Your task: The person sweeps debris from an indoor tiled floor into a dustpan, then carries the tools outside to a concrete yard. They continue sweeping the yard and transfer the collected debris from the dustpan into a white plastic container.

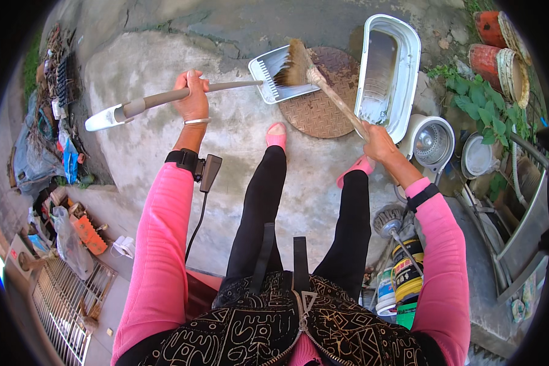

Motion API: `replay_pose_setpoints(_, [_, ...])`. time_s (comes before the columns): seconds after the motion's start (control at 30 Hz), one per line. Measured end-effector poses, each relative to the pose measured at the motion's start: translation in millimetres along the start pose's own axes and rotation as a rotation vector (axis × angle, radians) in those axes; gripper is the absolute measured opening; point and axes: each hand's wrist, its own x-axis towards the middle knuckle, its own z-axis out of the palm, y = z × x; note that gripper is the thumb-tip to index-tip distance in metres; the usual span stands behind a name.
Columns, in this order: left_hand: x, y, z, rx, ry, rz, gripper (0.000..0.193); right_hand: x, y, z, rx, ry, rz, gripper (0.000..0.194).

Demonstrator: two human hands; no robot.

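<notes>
My left hand (193,97) is closed around the grey handle (160,98) of a long-handled dustpan (267,87). The handle runs sideways, its white end out to the left. In my right hand (379,142) is the wooden handle (341,105) of a broom. The broom's brown bristles (293,66) lie over the toothed white-and-grey pan, hiding part of its inside. The pan rests partly beside and partly over a round rusty metal cover (325,123) set in the concrete. Whether the pan holds any debris I cannot tell.
A white tub (415,68) with murky water stands right of the cover, near a mop bucket with a spin basket (427,139). Red buckets (485,68) and leafy plants (480,103) are at the right, a mop head (388,219) lower down. Bags and a metal rack (64,293) lie left.
</notes>
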Motion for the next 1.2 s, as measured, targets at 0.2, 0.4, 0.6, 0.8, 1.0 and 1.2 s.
replay_pose_setpoints(0.2, [-2.8,4.4,1.7,0.005,-0.022,-0.017,0.022,-1.7,-15.3,5.0,-0.143,-0.129,-0.103,0.04])
replay_pose_setpoints(0.4, [-2.0,7.0,2.7,0.028,-0.011,-0.067,0.022,14.5,-9.7,-11.2,-0.122,-0.067,-0.079,0.043])
replay_pose_setpoints(0.6, [-2.8,7.8,3.0,0.003,-0.024,-0.019,0.021,5.0,-14.9,-6.6,-0.208,-0.221,-0.091,0.045])
replay_pose_setpoints(0.8, [-3.0,6.5,3.4,0.049,-0.029,-0.036,0.022,22.0,-9.7,-28.3,-0.123,0.0,-0.048,0.037])
replay_pose_setpoints(1.0, [-2.9,1.9,2.8,-0.018,-0.019,-0.003,0.023,3.3,-18.1,-13.3,-0.164,-0.211,-0.061,0.04])
replay_pose_setpoints(1.2, [-3.3,2.0,4.8,0.018,-0.02,-0.036,0.022,11.9,-15.0,-21.4,-0.11,-0.05,-0.044,0.038])
